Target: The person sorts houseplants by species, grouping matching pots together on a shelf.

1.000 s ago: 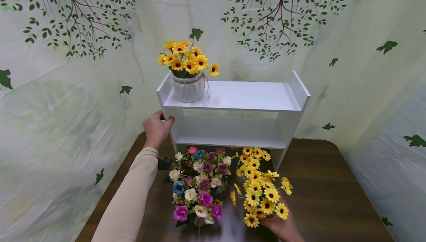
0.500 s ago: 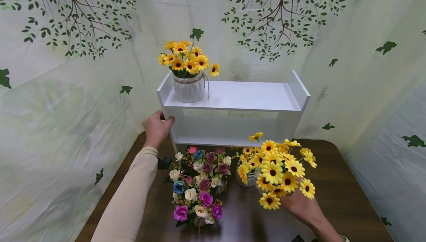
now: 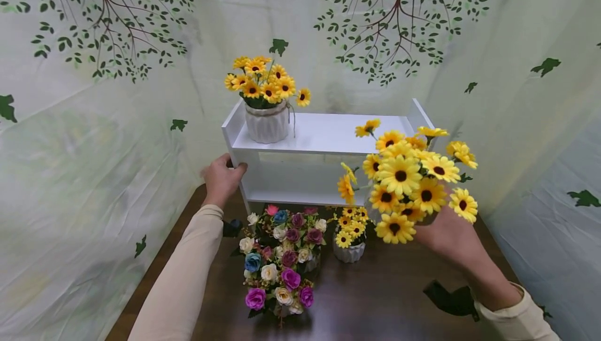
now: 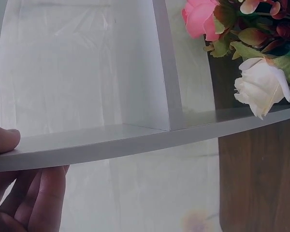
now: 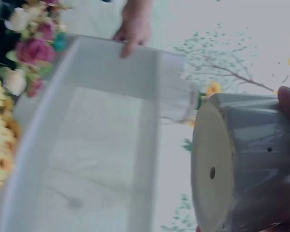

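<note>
Yellow flowers (image 3: 401, 177) screen the right hand's (image 3: 448, 234) fingertips and much of the white shelf's (image 3: 328, 127) right end! Over at the right wrist, shelf blurred, pot (image 5: 261, 159) sliced by the edge (rim included). Left-wrist view crops the left hand (image 3: 223, 179).

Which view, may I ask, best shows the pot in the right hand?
The right wrist view: the pot is close, base visible. In the head view, its yellow flowers mostly hide it; the left wrist view lacks it.
</note>
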### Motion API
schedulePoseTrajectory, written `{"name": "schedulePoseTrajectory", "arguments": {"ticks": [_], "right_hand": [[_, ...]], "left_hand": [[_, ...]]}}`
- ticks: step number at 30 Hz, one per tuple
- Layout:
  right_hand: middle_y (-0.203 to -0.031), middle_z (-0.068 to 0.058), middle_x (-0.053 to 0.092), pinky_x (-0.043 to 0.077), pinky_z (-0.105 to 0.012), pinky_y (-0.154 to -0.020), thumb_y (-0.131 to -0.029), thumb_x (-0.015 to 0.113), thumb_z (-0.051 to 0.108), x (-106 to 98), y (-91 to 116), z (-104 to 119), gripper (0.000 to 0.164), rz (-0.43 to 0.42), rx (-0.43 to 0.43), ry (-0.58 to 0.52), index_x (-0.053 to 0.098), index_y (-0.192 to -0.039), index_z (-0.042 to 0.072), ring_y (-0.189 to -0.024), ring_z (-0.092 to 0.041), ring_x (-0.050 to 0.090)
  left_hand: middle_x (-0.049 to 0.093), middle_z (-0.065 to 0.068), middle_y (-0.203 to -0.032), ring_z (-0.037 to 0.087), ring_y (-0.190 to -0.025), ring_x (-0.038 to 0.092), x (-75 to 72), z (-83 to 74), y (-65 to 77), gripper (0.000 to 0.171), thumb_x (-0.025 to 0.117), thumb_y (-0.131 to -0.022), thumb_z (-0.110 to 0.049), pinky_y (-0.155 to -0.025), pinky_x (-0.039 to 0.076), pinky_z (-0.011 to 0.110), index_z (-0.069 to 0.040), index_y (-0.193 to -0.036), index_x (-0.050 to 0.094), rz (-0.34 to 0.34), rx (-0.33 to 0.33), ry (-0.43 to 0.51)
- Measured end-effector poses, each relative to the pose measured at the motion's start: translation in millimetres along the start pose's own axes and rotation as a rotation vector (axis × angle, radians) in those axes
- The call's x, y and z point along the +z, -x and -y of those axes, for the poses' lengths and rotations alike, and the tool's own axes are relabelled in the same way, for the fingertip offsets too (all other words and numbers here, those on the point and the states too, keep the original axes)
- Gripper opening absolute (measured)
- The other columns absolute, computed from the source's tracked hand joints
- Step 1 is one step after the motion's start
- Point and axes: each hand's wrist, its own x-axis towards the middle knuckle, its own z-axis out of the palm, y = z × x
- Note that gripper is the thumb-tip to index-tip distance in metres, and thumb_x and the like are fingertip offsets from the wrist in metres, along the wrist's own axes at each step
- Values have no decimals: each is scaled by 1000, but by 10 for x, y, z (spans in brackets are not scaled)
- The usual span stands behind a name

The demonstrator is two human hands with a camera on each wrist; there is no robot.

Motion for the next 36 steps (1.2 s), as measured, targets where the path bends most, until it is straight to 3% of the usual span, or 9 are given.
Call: {"name": "schedulePoseTrajectory", "arguments": {"ticks": [3,5,10,12,16,19,23,31,36], "right_hand": [[-133,-26,52,44,-48,-82,-85,74,35,-166,-80,124,93,-64,27,37,19,-154,8,-108,-37,54],[-138,-26,50,42,-52,-89,-83,77,34,-267,-176,218,95,-92,-17,9,19,-155,10,-117,-40,51],[-134,-14,58,43,-46,-96,-74,86,24,-455,-447,452,81,-172,-171,-60,44,-143,13,-118,-28,54],[-133,-11,59,44,-46,-97,-73,88,22,-494,-539,516,80,-185,-192,-72,47,-141,14,-117,-26,55],[-139,-9,55,46,-48,-98,-75,87,26,-525,-684,595,85,-178,-144,-113,41,-146,19,-120,-26,55],[-142,-6,53,49,-40,-95,-76,86,26,-519,-803,621,87,-174,-130,-171,38,-148,21,-123,-23,54],[-140,-8,54,49,-36,-94,-76,86,27,-476,-1001,640,85,-180,-103,-213,39,-146,15,-122,-22,54],[-142,-13,55,46,-48,-105,-74,86,24,-359,-1389,653,85,-184,-42,-252,41,-144,10,-127,-27,53],[-142,-9,56,43,-46,-109,-72,86,18,-285,-1617,720,82,-189,-63,-252,45,-143,15,-129,-24,52]], "left_hand": [[72,27,-107,43,-100,66,-2,5,-13,33,64,-87,-20,-101,28,57,4,-109,68,7,2,-5],[72,27,-108,42,-101,66,-3,8,-18,33,64,-86,-20,-101,28,58,4,-109,68,10,0,-8],[72,27,-108,42,-101,66,-2,13,-16,34,63,-87,-20,-102,27,58,4,-110,68,18,-7,-8],[72,27,-109,43,-101,66,-3,16,-12,34,63,-87,-20,-102,27,58,4,-111,68,21,-8,-11],[72,27,-109,43,-101,66,-2,29,-12,34,63,-87,-20,-101,28,59,4,-110,68,23,-6,-18],[72,26,-108,42,-100,66,-1,33,-27,34,63,-87,-21,-101,30,58,4,-110,68,23,-2,-19],[72,26,-109,42,-100,67,-3,40,-43,35,62,-88,-21,-101,35,57,4,-111,68,32,-4,-12],[71,27,-112,43,-104,66,22,39,-31,36,63,-88,-20,-105,29,59,4,-115,67,51,-24,12],[71,26,-113,41,-103,68,3,24,-25,37,63,-88,-20,-99,43,55,3,-116,67,37,-22,5]]}}
